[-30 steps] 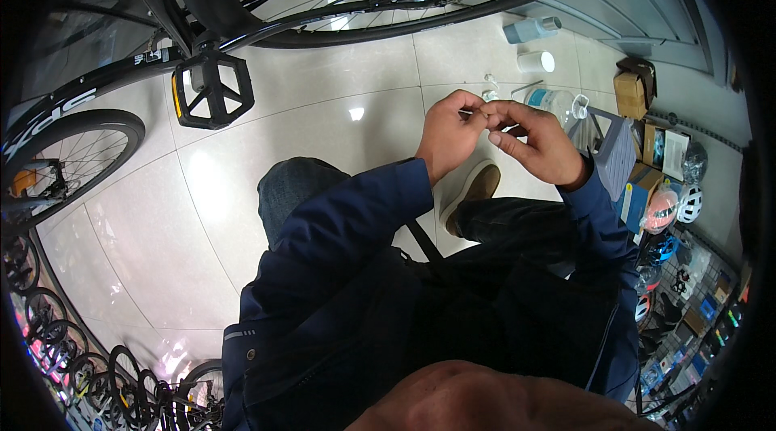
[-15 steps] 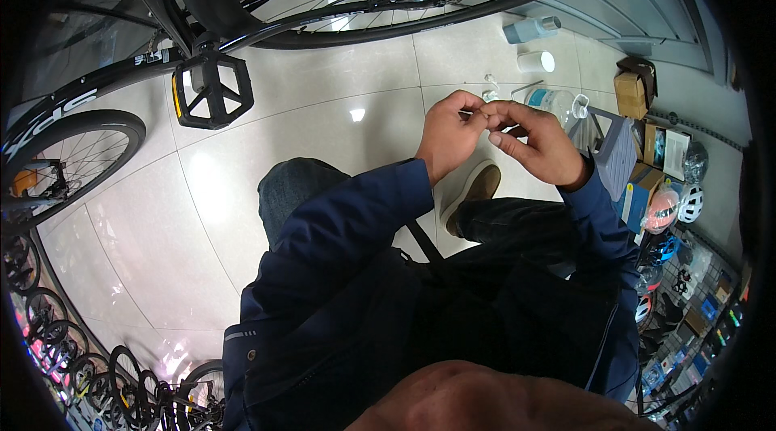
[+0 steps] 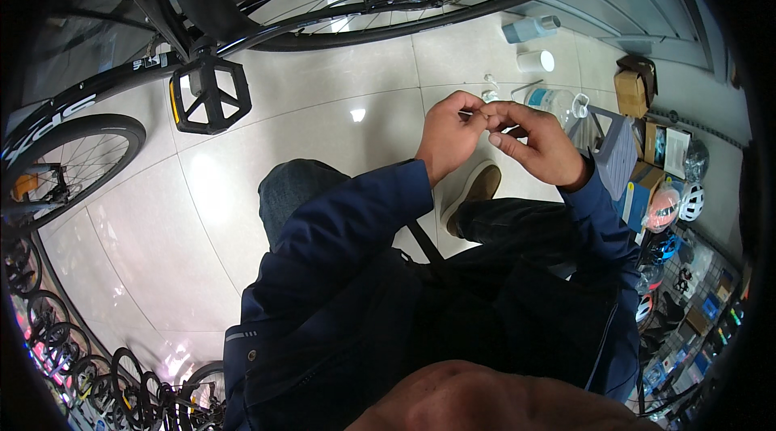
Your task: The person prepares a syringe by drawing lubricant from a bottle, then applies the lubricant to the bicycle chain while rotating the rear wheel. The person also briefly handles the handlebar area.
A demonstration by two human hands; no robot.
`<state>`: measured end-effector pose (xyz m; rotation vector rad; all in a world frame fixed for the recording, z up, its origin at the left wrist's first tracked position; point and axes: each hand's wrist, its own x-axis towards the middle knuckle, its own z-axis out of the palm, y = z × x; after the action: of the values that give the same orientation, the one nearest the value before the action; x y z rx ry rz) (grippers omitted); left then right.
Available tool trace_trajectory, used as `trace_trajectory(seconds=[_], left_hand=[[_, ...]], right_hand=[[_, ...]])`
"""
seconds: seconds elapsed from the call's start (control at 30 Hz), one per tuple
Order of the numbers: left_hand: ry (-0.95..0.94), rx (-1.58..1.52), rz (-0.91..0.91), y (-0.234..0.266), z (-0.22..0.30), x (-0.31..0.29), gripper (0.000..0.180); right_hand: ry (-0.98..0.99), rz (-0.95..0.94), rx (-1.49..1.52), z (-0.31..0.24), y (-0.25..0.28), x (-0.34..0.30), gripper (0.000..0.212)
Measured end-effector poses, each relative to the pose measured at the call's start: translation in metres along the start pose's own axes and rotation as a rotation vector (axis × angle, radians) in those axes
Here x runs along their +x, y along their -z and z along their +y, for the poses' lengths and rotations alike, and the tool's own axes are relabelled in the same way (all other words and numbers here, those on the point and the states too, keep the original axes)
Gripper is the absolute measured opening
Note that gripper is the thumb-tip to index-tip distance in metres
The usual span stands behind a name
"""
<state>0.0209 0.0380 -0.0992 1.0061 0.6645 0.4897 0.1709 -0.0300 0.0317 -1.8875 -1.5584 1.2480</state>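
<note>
Fingertips together above a pale tiled floor, a person works at close quarters beside a black bicycle wheel and a black pedal. The handwork appears to be under way rather than finished: the two hands meet at one spot, and no completed result can be made out there. How much is done, and how much is left, the view does not settle — any piece between the fingertips is hidden or too small to identify. If there is one, it sits where the hands join, raised over the floor and well apart from the pedal.

The left hand angles up and inward, its fingers bent and drawn close at the tips. The right hand comes across from the other side, fingers curved toward the left's, thumb set lower with a gap beneath the index finger. Whether either hand grips anything cannot be told. Both forearms, in dark blue sleeves, reach forward from the body, elbows bent and spread.

Beyond the right hand, a clear jug lies partly hidden; a white cup and a clear bottle are farther off — neither touched by the hands.
</note>
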Motion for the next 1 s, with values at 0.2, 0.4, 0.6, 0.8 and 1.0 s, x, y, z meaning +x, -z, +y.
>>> trace_trajectory(seconds=[0.2,0.4,0.6,0.8,1.0], left_hand=[[0.017,0.013,-0.014,0.0009,0.0026,-0.0004,0.018],[0.023,0.026,-0.017,0.0013,0.0035,-0.0004,0.018],[-0.016,0.001,0.021,0.0004,0.0060,-0.0010,0.018],[0.018,0.008,-0.017,0.0027,0.0080,-0.0019,0.018],[0.020,-0.018,-0.019,0.0019,0.0091,-0.0022,0.018]], right_hand=[[0.018,0.004,-0.014,0.0000,-0.0003,0.0003,0.040],[-0.021,-0.040,-0.014,0.0011,0.0018,0.0003,0.041],[0.031,0.006,-0.015,0.0037,-0.0013,0.0016,0.040],[0.008,-0.004,0.004,0.0024,-0.0009,0.0018,0.041],[0.011,-0.011,-0.004,0.0005,-0.0001,0.0019,0.041]])
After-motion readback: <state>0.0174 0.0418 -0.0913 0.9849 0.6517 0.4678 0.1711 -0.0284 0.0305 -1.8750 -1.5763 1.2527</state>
